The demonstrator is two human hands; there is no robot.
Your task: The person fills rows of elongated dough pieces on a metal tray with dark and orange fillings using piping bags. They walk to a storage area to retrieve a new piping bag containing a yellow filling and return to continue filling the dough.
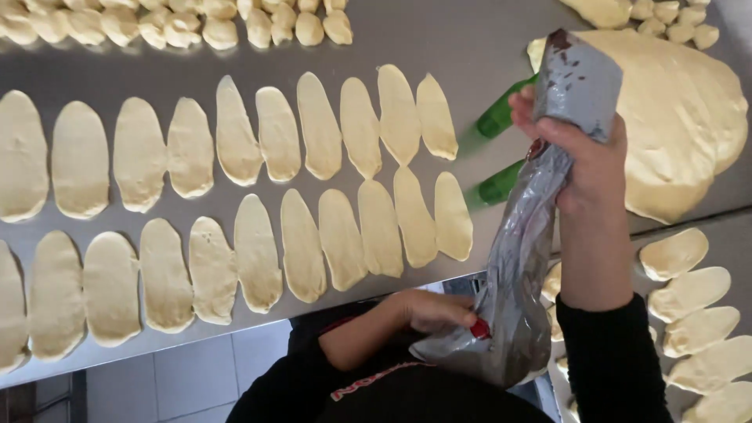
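Observation:
My right hand point(587, 160) is clenched round the twisted upper part of a grey plastic piping bag point(521, 266) smeared with dark brown filling. The bag hangs down over the table's front edge. My left hand point(431, 309) grips the bag's lower end beside a small red tip point(479, 329), close to my body. Two long rows of flat oval dough pieces point(301, 243) lie on the steel table point(470, 39) to the left of both hands.
A large rolled-out dough sheet point(681, 117) lies behind my right hand, with two green handles point(497, 117) sticking out from under it. Dough balls point(180, 23) line the far edge. More oval pieces point(689, 294) lie at the right. White floor tiles point(196, 376) show below.

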